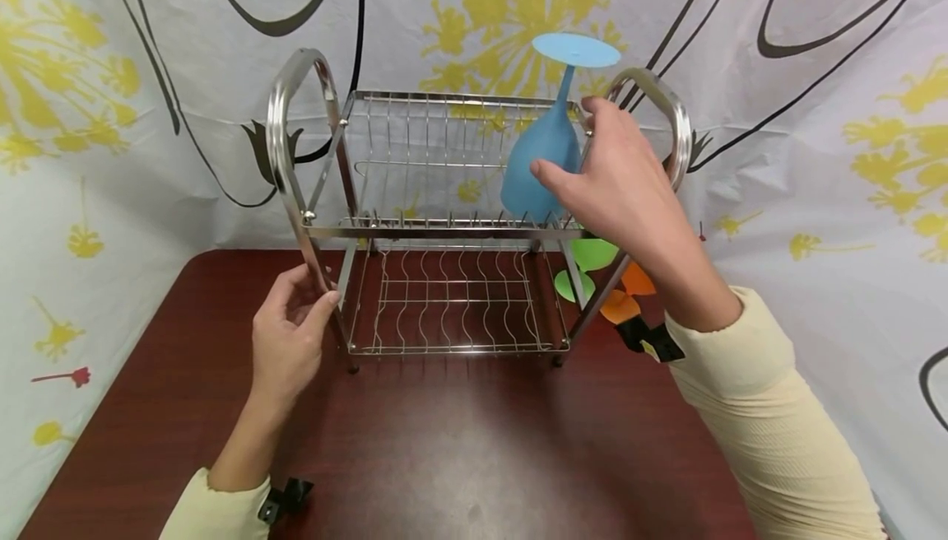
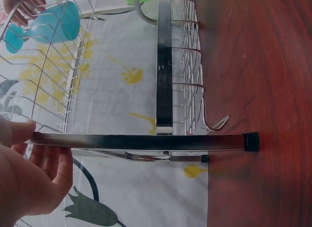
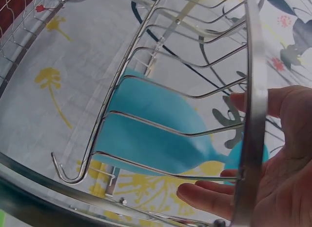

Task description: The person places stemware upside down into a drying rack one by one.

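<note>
Cream sleeves (image 1: 748, 416), each with a black strap (image 1: 286, 500) at the cuff, are seen nearest, above a dark red desk (image 1: 474, 458). The left front leg (image 2: 131, 142) of a 2-tier metal rack (image 1: 444, 233) is held by the left hand (image 1: 287, 342), its thumb laid on 1 side and its bent fingers on the other. The right hand (image 1: 625, 174) is placed higher, by the right end of the upper tier; its fingers are parted and only gently bent about a blue goblet (image 1: 539, 141), and whether the goblet is touched cannot be told. The goblet is turned mouth down at that end of the upper tier, its stem and flat foot leaning slightly right. Low beside the rack's right side, green pieces (image 1: 595, 253) and orange pieces (image 1: 620, 307) are partly hidden by bars. Farthest back, a white cloth (image 1: 222, 46) is printed with yellow flowers and dark curling lines.
</note>
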Available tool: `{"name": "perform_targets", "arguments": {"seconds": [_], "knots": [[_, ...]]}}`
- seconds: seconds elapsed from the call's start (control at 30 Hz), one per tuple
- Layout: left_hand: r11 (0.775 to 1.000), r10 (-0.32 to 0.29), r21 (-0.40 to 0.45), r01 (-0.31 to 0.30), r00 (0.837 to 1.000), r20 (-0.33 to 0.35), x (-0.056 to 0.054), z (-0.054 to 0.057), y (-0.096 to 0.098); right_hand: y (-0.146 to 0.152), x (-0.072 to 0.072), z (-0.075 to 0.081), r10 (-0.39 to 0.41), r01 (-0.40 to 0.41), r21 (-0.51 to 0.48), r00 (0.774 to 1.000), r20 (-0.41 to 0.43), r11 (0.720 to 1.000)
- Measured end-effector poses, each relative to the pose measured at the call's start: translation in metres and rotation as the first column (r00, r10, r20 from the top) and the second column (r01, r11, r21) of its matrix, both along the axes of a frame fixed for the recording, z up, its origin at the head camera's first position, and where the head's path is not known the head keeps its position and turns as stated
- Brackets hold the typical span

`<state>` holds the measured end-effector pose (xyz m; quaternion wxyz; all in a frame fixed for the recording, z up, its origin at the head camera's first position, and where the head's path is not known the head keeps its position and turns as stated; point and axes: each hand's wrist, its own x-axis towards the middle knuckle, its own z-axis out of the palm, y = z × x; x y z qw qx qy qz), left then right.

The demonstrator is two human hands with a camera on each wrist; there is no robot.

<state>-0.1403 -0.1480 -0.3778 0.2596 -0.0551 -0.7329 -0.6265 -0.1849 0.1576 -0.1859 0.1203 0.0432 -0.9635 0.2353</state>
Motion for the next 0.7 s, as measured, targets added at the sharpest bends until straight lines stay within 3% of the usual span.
{"name": "perform_targets", "arguments": {"seconds": [0.27,0.7], "knots": [[1.000,0.002,-0.010,-0.002,1.000,-0.017,-0.001,-0.002,0.000,0.001,0.015,-0.001,0.012,-0.012,0.006,0.999,-0.042,1.000],[0.999,0.010,-0.034,-0.010,1.000,-0.023,-0.001,-0.003,0.000,0.005,0.032,-0.002,0.027,-0.037,-0.067,0.988,-0.155,0.997]]}}
